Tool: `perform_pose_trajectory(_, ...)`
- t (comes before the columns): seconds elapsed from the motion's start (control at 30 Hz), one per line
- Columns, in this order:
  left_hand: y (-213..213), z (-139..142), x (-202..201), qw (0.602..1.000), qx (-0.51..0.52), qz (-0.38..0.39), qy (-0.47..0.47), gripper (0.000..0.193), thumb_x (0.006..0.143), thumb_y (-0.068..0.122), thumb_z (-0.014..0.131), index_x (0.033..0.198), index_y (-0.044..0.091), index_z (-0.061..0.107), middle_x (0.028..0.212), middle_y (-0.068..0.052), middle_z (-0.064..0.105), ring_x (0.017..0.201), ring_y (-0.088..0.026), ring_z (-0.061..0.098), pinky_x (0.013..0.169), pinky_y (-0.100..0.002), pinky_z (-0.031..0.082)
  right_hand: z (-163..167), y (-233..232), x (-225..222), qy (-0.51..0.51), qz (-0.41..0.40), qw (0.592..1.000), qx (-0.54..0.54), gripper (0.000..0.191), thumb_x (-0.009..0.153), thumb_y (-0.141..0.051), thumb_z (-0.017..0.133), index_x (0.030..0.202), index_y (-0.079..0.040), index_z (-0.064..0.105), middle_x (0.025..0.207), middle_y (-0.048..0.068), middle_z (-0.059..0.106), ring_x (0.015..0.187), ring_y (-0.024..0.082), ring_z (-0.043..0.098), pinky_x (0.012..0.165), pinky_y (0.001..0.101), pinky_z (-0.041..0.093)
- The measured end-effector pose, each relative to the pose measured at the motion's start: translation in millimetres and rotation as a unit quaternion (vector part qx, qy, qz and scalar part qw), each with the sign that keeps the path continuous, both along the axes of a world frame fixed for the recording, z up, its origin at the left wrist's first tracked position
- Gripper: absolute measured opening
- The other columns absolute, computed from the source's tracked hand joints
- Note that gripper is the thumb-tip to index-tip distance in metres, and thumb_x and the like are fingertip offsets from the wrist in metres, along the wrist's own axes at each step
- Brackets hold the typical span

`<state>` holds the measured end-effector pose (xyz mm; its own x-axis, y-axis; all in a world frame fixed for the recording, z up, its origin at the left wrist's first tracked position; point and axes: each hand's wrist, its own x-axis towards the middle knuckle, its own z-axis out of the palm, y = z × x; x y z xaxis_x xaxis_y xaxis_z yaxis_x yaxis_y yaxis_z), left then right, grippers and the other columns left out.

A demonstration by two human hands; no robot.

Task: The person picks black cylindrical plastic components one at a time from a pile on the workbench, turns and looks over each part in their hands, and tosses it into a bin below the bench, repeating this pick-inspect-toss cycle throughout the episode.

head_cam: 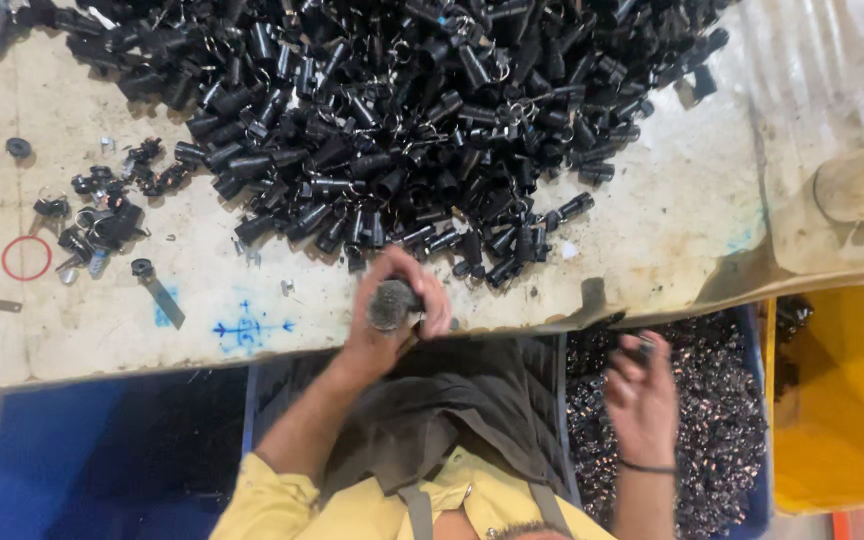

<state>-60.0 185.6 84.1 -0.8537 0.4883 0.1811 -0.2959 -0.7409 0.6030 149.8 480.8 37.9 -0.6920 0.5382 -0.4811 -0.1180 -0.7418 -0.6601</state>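
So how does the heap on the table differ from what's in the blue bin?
The black tubular parts are matte and chunky, spread loose on the table; the metal pieces in the blue bin are shiny, silvery, finer and contained. Both are jumbled masses. The left hand grips a round grey piece.

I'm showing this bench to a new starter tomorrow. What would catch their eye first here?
First, the big heap of small black tubular parts spread across the far half of the worn white table. Next, the left hand at the table's near edge, gripping a round, bristly grey piece. Then the right hand, over a blue bin of shiny metal rings, holding a small dark piece.
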Motion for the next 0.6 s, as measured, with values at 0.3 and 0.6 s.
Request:
perform_pose_trajectory(0.3,-19,-38,59,0.881,-0.424,0.041,0.206,0.035,0.092,0.009,0.073,0.123,0.009,0.056,0.096,-0.01,0.071,0.087,-0.022,0.071,0.08,-0.03,0.054,6,-112,-72,0.082,0.26,0.961,-0.05,0.02,0.109,-0.024,0.06,0.12,-0.013,0.048,0.106,0.016,0.071,0.059,0.01,0.05,0.047,0.0188,0.038)
perform_pose_trajectory(0.6,-22,-21,61,0.871,-0.416,0.047,0.256,0.083,0.071,0.012,0.065,0.15,0.008,0.041,0.107,-0.015,0.072,0.093,-0.033,0.073,0.081,-0.035,0.057,37,-128,-101,0.207,0.3,0.683,0.632,0.016,0.096,0.003,0.073,0.108,-0.004,0.067,0.11,0.017,0.075,0.08,0.024,0.073,0.065,0.0323,0.053)
